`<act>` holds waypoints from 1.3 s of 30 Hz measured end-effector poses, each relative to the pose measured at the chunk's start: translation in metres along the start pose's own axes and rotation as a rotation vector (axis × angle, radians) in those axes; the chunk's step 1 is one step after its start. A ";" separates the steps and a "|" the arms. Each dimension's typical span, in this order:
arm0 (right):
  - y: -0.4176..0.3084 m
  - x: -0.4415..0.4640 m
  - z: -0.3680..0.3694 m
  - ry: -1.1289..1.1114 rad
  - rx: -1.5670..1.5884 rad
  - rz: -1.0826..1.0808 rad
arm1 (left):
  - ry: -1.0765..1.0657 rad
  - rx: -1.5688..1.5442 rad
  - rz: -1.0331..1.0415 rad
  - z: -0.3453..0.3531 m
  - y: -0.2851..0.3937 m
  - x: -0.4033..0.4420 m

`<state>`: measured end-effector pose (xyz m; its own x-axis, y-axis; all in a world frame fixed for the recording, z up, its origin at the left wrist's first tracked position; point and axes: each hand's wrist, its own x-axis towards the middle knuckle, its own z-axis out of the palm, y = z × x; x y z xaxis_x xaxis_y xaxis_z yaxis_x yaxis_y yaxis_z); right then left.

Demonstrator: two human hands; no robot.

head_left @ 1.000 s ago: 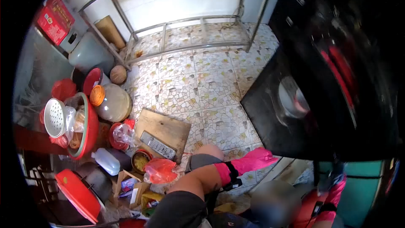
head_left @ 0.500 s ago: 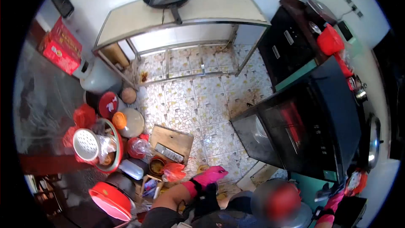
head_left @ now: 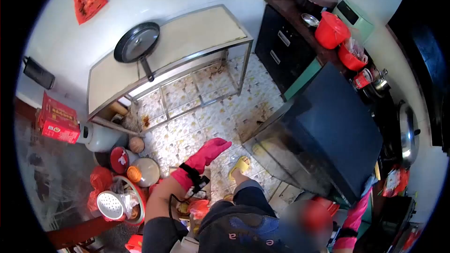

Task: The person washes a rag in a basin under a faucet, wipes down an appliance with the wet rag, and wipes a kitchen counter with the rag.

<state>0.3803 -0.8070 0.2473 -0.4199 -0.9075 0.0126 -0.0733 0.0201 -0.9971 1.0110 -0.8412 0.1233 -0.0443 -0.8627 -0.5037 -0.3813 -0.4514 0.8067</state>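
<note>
My left hand (head_left: 213, 152), in a pink rubber glove, hangs over the tiled floor with its fingers stretched out. It holds nothing. At the lower right, my right hand (head_left: 363, 200), also in a pink glove, grips a grey-blue cloth (head_left: 370, 183). Its fingers are partly hidden. The cloth lies against the near right edge of a large dark cabinet (head_left: 337, 126), whose flat top faces me. A glass-like front panel (head_left: 286, 159) shows on the cabinet's left side.
A metal-framed table (head_left: 197, 33) bears a black frying pan (head_left: 136, 42). Jars, a white colander (head_left: 111, 205) and a gas cylinder (head_left: 105, 138) crowd the left. Along the right counter stand a red bucket (head_left: 332, 30) and a wok lid (head_left: 408, 133). A yellow slipper (head_left: 240, 166) is on my foot.
My view has turned and shifted, showing more of the cabinet's top. My left hand is raised higher in view. My right hand has come up with the cloth to the cabinet's edge.
</note>
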 end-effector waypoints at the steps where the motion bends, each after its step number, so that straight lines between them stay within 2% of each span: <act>1: -0.005 -0.001 0.004 0.032 -0.041 -0.002 | -0.045 0.155 0.081 -0.013 0.021 0.019; 4: -0.020 -0.010 0.015 0.139 -0.198 0.032 | -0.138 0.098 0.264 -0.024 0.093 0.064; 5: -0.025 -0.011 0.018 0.169 -0.252 0.034 | -0.159 0.140 0.387 -0.025 0.115 0.081; 6: -0.030 -0.012 0.019 0.195 -0.310 0.043 | -0.213 0.072 0.318 -0.029 0.160 0.078; 7: -0.036 -0.013 0.021 0.221 -0.367 0.048 | -0.224 0.014 0.349 -0.018 0.158 0.107; 8: -0.039 -0.014 0.023 0.248 -0.422 0.055 | -0.203 0.081 0.484 -0.003 0.145 0.145; 11: -0.048 -0.017 0.031 0.328 -0.577 0.084 | -0.320 -0.003 0.395 0.016 0.169 0.215; 14: -0.053 -0.028 0.043 0.421 -0.737 0.129 | -0.293 -0.003 0.227 0.046 0.130 0.328; 15: -0.053 -0.033 0.047 0.458 -0.791 0.153 | -0.185 -0.062 0.176 0.055 0.111 0.370; 16: -0.055 -0.042 0.046 0.488 -0.846 0.185 | -0.083 -0.114 0.126 0.064 0.098 0.392; 18: -0.058 -0.056 0.045 0.557 -0.936 0.264 | -0.154 -0.056 0.047 0.041 0.122 0.395; 19: -0.052 -0.059 0.021 0.553 -1.014 0.371 | -0.170 -0.022 -0.020 0.032 0.132 0.399; 20: -0.053 -0.067 0.003 0.485 -1.156 0.334 | -0.200 0.034 -0.111 0.035 0.125 0.415; 22: -0.077 -0.081 0.039 0.290 -1.214 0.197 | -0.234 0.210 -0.062 0.046 0.097 0.441; 24: -0.109 -0.045 0.102 0.423 -1.216 0.269 | -0.229 0.438 0.014 0.061 0.071 0.462; 25: -0.107 -0.033 0.106 0.681 -1.285 0.439 | -0.240 0.480 0.018 0.066 0.065 0.468; 27: -0.098 -0.034 0.088 0.744 -1.066 0.417 | -0.257 0.504 -0.005 0.075 0.053 0.476; 29: -0.094 -0.025 0.089 0.691 -1.049 0.432 | -0.273 0.506 -0.025 0.080 0.043 0.478; 31: -0.091 -0.003 0.094 0.573 -1.060 0.279 | -0.288 0.507 -0.035 0.085 0.034 0.470; 32: -0.095 0.019 0.128 0.488 -1.049 0.204 | -0.293 0.506 -0.044 0.089 0.031 0.465; 34: -0.120 0.071 0.231 0.401 -0.947 0.195 | -0.321 0.493 -0.058 0.099 0.023 0.447; 35: -0.128 0.084 0.266 0.311 -0.999 0.128 | -0.337 0.488 -0.060 0.103 0.020 0.439; 37: -0.140 0.090 0.324 0.206 -0.971 0.152 | -0.365 0.494 -0.060 0.109 0.017 0.425; 39: -0.147 0.075 0.364 0.045 -0.955 0.079 | -0.372 0.510 -0.015 0.109 0.025 0.424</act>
<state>0.6885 -1.0303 0.3672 -0.4883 -0.8722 -0.0288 -0.7416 0.4321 -0.5131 0.8821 -1.1936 -0.1037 -0.3190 -0.6787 -0.6616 -0.7726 -0.2181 0.5962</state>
